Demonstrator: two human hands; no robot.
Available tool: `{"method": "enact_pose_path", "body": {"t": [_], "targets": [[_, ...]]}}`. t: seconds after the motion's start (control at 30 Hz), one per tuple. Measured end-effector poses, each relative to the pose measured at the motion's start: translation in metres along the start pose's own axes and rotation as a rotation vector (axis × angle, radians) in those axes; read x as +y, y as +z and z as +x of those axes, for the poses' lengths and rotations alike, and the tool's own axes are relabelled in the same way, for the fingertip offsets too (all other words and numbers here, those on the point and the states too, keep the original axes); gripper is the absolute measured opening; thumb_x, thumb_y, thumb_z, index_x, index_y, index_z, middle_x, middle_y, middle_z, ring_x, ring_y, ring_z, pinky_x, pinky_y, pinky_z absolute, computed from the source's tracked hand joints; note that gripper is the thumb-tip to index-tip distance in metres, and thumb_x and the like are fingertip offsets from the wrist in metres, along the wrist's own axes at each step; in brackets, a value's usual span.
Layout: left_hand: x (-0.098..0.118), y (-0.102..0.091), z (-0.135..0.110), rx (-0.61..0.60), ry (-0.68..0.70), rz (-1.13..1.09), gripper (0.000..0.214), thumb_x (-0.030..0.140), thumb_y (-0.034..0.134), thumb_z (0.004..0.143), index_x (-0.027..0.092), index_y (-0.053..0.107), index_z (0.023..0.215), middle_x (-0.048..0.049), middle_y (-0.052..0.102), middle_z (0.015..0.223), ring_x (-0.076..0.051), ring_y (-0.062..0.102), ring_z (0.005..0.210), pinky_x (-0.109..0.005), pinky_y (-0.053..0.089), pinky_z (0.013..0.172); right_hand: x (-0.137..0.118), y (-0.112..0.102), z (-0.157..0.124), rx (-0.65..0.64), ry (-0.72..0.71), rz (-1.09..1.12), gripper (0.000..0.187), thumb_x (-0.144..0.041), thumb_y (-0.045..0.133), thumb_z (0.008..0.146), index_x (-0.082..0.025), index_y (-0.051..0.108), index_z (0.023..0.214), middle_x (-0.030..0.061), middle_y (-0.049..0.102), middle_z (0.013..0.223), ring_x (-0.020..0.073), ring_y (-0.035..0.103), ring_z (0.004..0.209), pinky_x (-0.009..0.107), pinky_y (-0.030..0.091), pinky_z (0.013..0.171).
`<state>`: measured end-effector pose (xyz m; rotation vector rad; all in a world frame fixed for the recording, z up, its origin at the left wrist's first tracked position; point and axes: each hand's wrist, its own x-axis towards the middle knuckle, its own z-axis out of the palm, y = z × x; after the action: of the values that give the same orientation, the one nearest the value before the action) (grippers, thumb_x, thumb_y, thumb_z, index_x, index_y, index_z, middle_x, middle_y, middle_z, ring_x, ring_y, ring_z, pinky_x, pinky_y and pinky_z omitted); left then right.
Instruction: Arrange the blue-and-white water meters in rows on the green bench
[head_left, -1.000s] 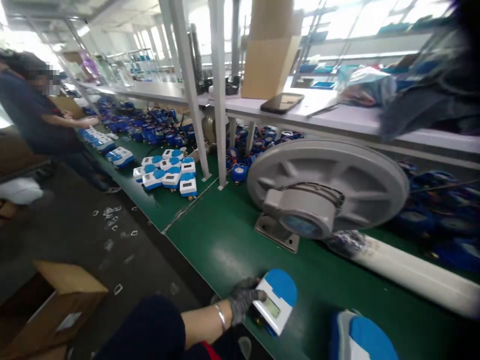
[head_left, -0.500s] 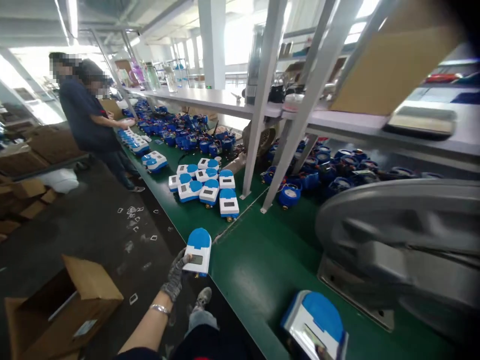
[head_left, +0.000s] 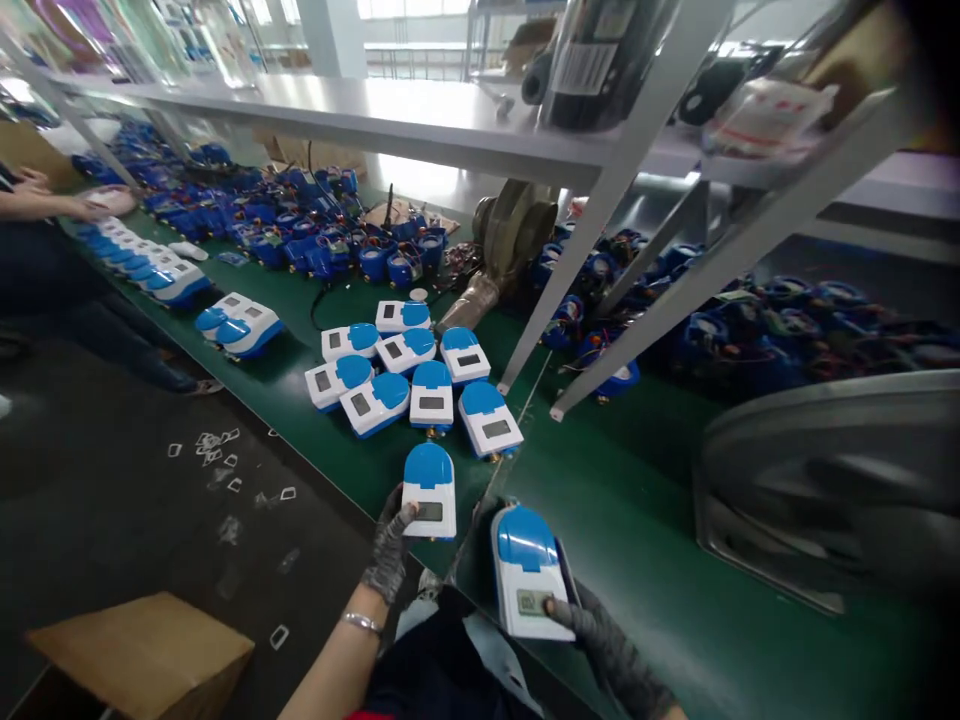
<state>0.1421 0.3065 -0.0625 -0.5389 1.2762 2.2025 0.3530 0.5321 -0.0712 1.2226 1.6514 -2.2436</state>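
Note:
Both my hands wear grey knit gloves. My left hand (head_left: 390, 545) grips a white meter with a blue cap (head_left: 429, 490) by its lower left corner, just above the near edge of the green bench (head_left: 637, 520). My right hand (head_left: 600, 635) grips a second white and blue meter (head_left: 527, 570) at its lower right corner, display facing up. Both meters sit just short of a cluster of several like meters (head_left: 409, 375) lying on the bench.
A grey metal shelf (head_left: 420, 115) on slanted legs spans the bench. Blue round meter bodies (head_left: 322, 235) are heaped beneath it. A large grey housing (head_left: 832, 480) lies at right. Another person's hands (head_left: 45, 195) work at far left. A cardboard box (head_left: 150, 655) stands on the floor.
My left hand has carried its meter left along the bench up to the cluster. My right hand has come into view, bringing a second meter alongside. The view has swung left.

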Motion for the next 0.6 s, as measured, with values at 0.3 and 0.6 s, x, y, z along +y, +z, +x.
{"method": "enact_pose_path", "body": {"t": [0.3,0.6], "targets": [[0.006,0.007,0.022,0.022,-0.075,-0.055,0.084,0.032,0.09,0.063,0.022,0.056,0.139,-0.0111,0.078,0.106,-0.033,0.074,0.096,-0.045,0.057,0.087,-0.037,0.002,0.035,0.037,-0.017,-0.038,0.055,-0.034,0.087,0.054,-0.023,0.078,0.107,0.014,0.071,0.121,0.0449,0.06,0.121,0.055,0.052,0.097],[-0.002,0.007,0.029,0.033,-0.095,-0.033,0.08,0.03,0.087,0.07,0.025,0.051,0.142,-0.0095,0.078,0.11,-0.029,0.074,0.095,-0.042,0.056,0.089,-0.072,0.013,0.052,-0.002,-0.069,-0.034,0.066,-0.034,0.088,0.055,-0.019,0.072,0.118,0.0155,0.068,0.126,0.0413,0.063,0.118,0.052,0.053,0.096]]}}
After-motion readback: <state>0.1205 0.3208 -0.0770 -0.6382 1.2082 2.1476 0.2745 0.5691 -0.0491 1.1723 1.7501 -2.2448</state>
